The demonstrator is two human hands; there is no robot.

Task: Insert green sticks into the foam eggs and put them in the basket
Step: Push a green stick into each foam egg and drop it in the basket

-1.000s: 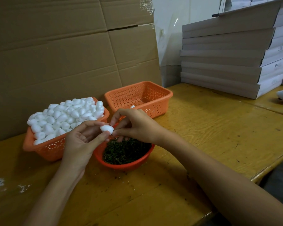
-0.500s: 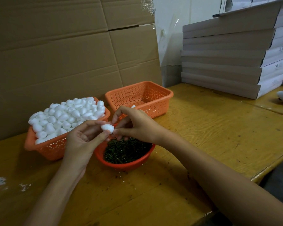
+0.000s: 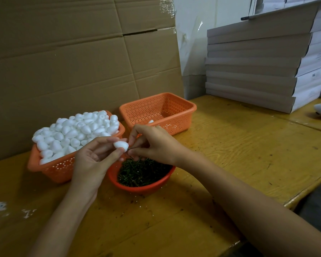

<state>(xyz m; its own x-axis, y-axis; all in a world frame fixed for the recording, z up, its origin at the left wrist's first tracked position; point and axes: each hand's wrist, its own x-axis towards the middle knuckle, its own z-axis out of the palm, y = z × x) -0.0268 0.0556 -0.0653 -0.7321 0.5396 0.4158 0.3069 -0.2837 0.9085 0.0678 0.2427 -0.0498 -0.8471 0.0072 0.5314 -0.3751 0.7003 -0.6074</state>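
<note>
Left hand is pinching a foam egg, right hand a green stick; basket is holding just one.

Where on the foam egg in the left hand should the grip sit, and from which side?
Around its middle, coming from the left, as the left hand holds the foam egg now: thumb under, fingertips over. The egg lies sideways with one end facing the right hand, so that end is left bare for the green stick pinched there. Probably press lightly.
</note>
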